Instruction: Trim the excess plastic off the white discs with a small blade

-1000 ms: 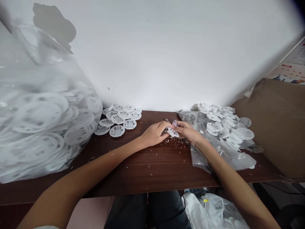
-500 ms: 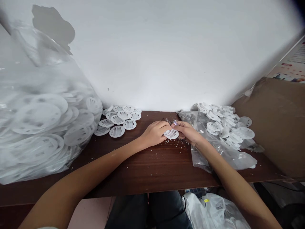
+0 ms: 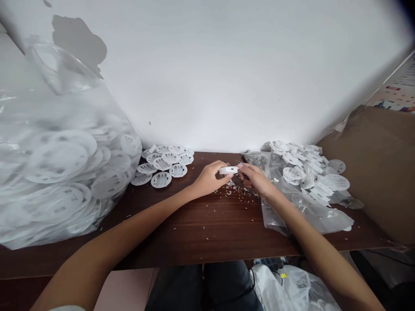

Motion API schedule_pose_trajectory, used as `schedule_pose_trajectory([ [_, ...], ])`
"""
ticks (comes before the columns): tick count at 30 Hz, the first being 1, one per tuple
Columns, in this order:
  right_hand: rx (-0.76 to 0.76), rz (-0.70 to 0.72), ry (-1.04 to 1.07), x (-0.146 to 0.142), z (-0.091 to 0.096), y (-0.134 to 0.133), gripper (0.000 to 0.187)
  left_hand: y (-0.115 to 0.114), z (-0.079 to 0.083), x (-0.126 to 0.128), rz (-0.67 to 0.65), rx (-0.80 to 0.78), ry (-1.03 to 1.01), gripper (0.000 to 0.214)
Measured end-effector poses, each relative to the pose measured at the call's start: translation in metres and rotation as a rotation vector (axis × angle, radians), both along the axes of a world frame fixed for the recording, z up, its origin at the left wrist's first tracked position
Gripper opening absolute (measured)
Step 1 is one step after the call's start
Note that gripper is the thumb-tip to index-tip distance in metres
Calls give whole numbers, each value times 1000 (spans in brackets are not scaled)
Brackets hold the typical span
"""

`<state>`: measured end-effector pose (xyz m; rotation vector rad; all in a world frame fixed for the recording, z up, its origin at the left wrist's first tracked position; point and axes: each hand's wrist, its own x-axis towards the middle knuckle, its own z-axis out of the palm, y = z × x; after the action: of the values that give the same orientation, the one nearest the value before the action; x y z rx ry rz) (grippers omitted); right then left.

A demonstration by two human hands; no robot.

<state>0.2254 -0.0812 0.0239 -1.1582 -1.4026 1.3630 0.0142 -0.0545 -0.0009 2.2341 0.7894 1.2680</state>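
A round white plastic piece (image 3: 228, 170) is turned edge-on above the dark brown table, a small opening showing in its rim. My left hand (image 3: 210, 178) grips its left side between thumb and fingers. At the piece's right end is my right hand (image 3: 254, 178), its fingers closed around something small and purplish that is mostly hidden. White plastic shavings (image 3: 231, 186) lie scattered under and around both hands. Left of the hands, similar slotted white discs (image 3: 161, 179) lie in a loose group by the wall.
A large clear bag (image 3: 65, 207) full of white discs stands at the left. On the right, a heap of white pieces (image 3: 308, 166) rests on a flattened plastic bag (image 3: 279, 211), beside a brown cardboard box (image 3: 379, 168). Below the table edge is another plastic bag (image 3: 292, 280).
The white piece has turned from showing its slotted face to standing edge-on. My left hand has shifted from over the piece to its left side, thumb now below. The view has shifted slightly.
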Motion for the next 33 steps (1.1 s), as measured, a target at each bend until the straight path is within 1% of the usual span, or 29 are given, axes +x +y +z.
schedule_pose_trajectory([
  [3, 118, -30, -153, -3, 1, -4, 41, 9, -4, -1, -26, -281, -107, 32],
  [5, 276, -67, -341, -5, 2, -7, 38, 15, -7, -1, -52, -422, -187, 40],
  [8, 569, -97, -636, -9, 3, -12, 30, 20, -9, -1, -79, -517, -241, 42],
  [10, 668, -95, -788, -11, 3, -14, 28, 21, -8, -2, -102, -542, -240, 39],
  [12, 690, -96, -897, -12, 1, -16, 28, 20, -5, -3, -116, -552, -244, 36],
  [14, 695, -98, -950, -12, 0, -17, 27, 20, -3, -4, -112, -559, -255, 35],
  [26, 774, -122, -1025, -11, -1, -17, 30, 17, -1, -4, -86, -518, -210, 36],
  [29, 793, -134, -1074, -12, -4, -17, 32, 17, -4, -3, -87, -500, -189, 37],
  [33, 816, -146, -1187, -15, -8, -17, 32, 20, -11, -1, -19, -461, -142, 34],
])
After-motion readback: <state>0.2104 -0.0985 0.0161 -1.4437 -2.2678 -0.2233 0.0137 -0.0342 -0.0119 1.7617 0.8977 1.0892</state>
